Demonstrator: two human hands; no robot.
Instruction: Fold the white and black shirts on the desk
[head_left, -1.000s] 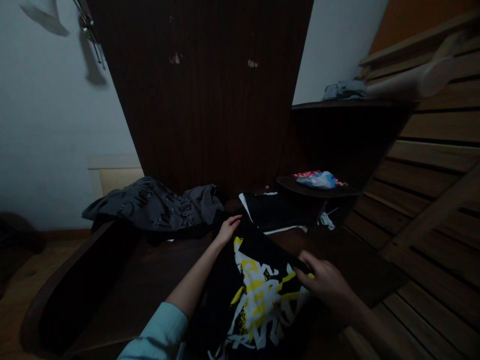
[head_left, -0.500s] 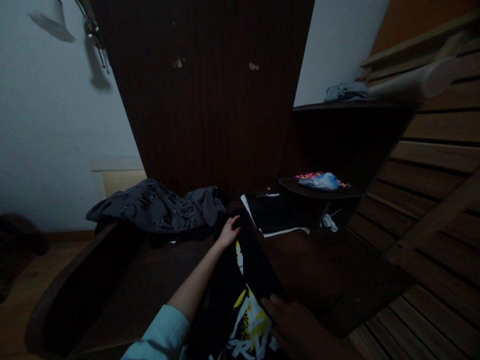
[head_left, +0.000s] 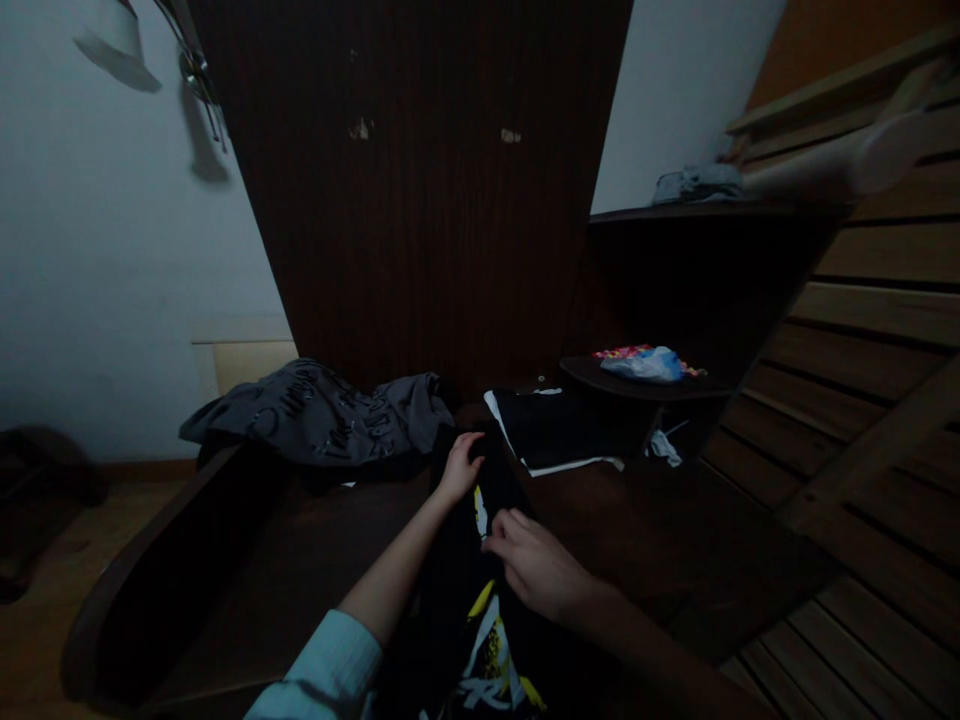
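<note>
A black T-shirt (head_left: 487, 620) with a yellow and white print lies on the dark wooden table (head_left: 300, 560) in front of me, folded into a narrow strip. My left hand (head_left: 459, 468) rests at its far end, fingers curled on the cloth. My right hand (head_left: 536, 565) presses on the folded edge in the middle of the shirt, fingers bent and gripping the fabric.
A crumpled grey garment (head_left: 315, 415) lies at the table's far left. A folded black garment (head_left: 555, 428) sits at the far right. A colourful bag (head_left: 645, 362) rests on a small round shelf. A dark wardrobe (head_left: 412, 200) stands behind; wooden slats (head_left: 862, 400) rise on the right.
My right hand has swept from the shirt's right side across to its middle, folding the right part over so most of the print is covered. My left hand stayed at the far end.
</note>
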